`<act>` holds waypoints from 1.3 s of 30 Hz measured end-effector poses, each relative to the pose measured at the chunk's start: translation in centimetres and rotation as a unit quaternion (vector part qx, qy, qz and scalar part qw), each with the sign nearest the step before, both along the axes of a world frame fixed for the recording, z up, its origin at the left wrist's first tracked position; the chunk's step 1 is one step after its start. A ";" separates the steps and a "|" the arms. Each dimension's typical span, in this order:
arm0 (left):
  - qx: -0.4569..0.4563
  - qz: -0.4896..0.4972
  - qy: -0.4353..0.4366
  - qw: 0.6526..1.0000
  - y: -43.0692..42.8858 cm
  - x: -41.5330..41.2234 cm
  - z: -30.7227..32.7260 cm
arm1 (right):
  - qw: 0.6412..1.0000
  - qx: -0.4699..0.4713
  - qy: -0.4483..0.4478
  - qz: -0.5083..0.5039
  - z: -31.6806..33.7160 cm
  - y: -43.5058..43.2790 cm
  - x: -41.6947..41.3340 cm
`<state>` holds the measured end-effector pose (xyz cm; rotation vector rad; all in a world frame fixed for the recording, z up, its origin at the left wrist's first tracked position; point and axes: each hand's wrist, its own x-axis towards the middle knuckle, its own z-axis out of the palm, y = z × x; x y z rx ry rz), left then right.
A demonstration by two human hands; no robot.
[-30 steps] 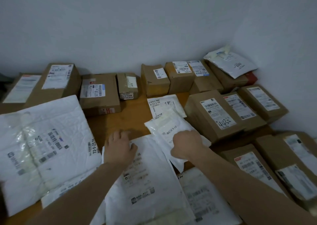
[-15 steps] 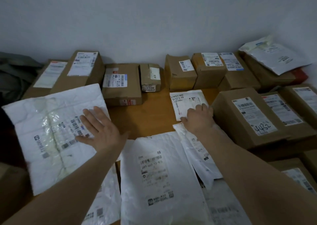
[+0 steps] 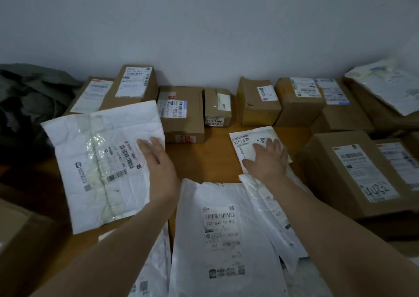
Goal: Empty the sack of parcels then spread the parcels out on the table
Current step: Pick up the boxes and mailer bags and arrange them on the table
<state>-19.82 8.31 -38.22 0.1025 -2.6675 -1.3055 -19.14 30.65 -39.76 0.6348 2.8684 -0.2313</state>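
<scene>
Parcels cover a wooden table [image 3: 204,158]. My left hand [image 3: 158,163] lies with straight fingers on the right edge of a large white padded mailer [image 3: 99,165] at the left. My right hand [image 3: 268,158] presses flat on a small white mailer [image 3: 247,142] at centre right. Below them lie a long white poly bag [image 3: 222,240] and a narrower white bag [image 3: 274,219] that partly overlaps it. Brown cartons [image 3: 181,111] stand in a row along the wall. A dark grey-green sack [image 3: 29,101] is slumped at the far left.
A large carton marked 4432 [image 3: 353,172] stands to the right of my right hand, with more cartons and a white mailer [image 3: 390,83] behind it. Another carton [image 3: 20,235] sits at the lower left. Bare wood shows between my two hands.
My left hand has gone from the middle poly bag to the large padded mailer and slid along to its right edge. My right hand has moved up from the narrow bag onto the small mailer.
</scene>
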 end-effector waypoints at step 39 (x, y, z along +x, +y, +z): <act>-0.323 -0.428 -0.029 0.844 -4.3 2.9 -0.4 | 0.931 -0.289 -0.126 0.183 5.4 -3.2 5.3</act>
